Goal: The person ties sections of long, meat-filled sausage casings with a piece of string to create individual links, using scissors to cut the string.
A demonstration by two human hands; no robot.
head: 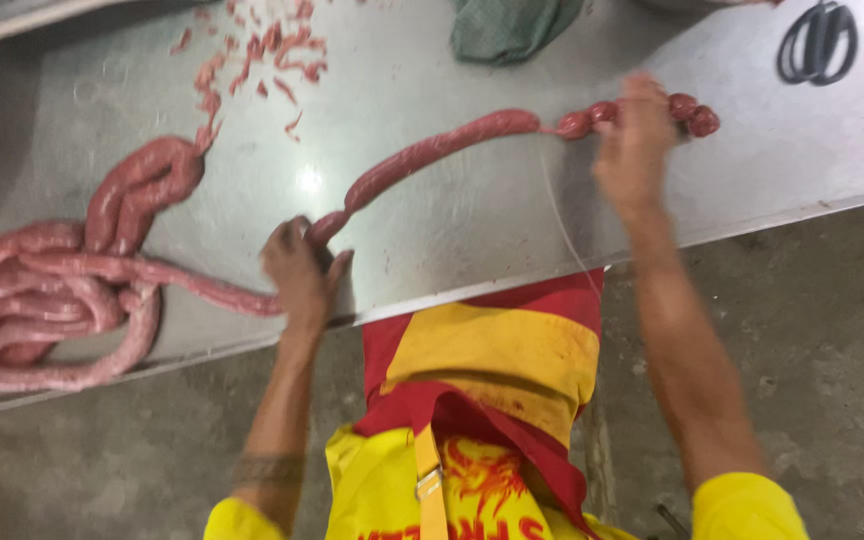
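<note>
The steel surface (pixel 472 215) fills most of the view; the long raw sausage rope (pixel 432 150) runs from a loose heap at 9 o'clock up toward 1 o'clock, probably stretched so it stays taut; left hand (pixel 297 270) has its grip pinched round the rope mid-run; right hand (pixel 637 140) is closed near the small knotted links (pixel 692 112), though blur hides exactly what it's pinching; scissors (pixel 817 40) sit at 1 o'clock, green cloth (pixel 512 25) at 12; no containers showing.

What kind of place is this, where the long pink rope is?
Probably a butcher's or sausage-making workroom. A long raw sausage lies coiled across a bare metal table, meat scraps are scattered on it, scissors lie nearby, and the floor is plain concrete.
</note>
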